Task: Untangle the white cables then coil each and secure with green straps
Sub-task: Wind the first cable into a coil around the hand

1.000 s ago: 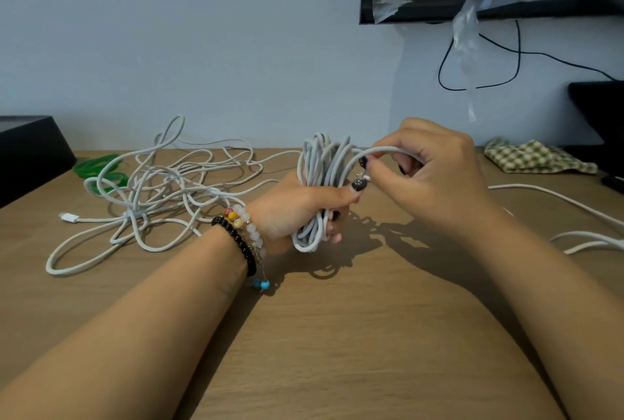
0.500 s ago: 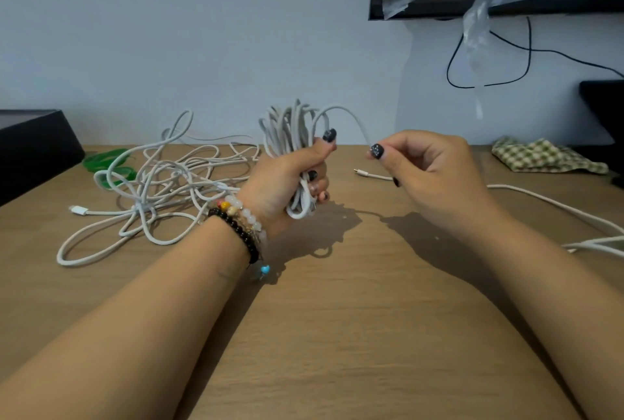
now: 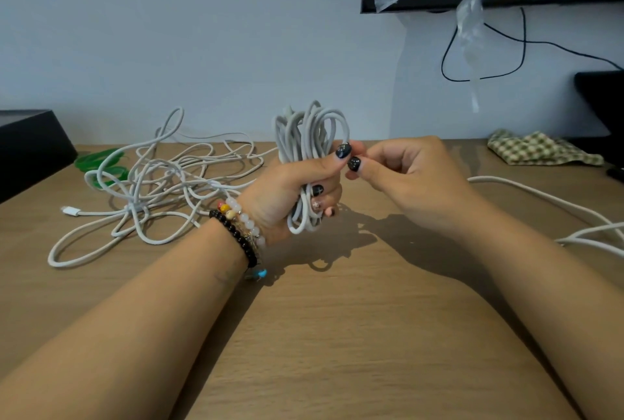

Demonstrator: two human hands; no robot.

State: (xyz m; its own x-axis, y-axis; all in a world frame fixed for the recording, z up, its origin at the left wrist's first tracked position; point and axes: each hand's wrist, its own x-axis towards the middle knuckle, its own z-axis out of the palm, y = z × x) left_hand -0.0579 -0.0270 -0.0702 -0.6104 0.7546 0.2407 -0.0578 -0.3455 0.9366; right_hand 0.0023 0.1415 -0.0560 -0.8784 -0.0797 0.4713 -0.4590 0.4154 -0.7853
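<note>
While the wooden table fills most of my view, I note first the loose white tangle sprawled toward its far left corner, one plug end lying flat near the left edge, and green straps just behind it, partly under the loops. More white cable trails off along the right edge; I cannot tell whether it joins the bundle. A checked cloth sits at the far right corner. The coiled cable is held up over the table's middle, well above the surface. My judgement: this cord is light, soft and springy, a bit slick, so the loops will want to splay open; best held across the waist of the coil, all turns together. The left hand does just that, fingers wrapped tight round the middle of the bundle, thumb lying over the top turns. The right hand is curled narrow, thumb and forefinger pinched together beside the left thumb; what they pinch, if anything, is hidden from me. No strap on the coil yet.
</note>
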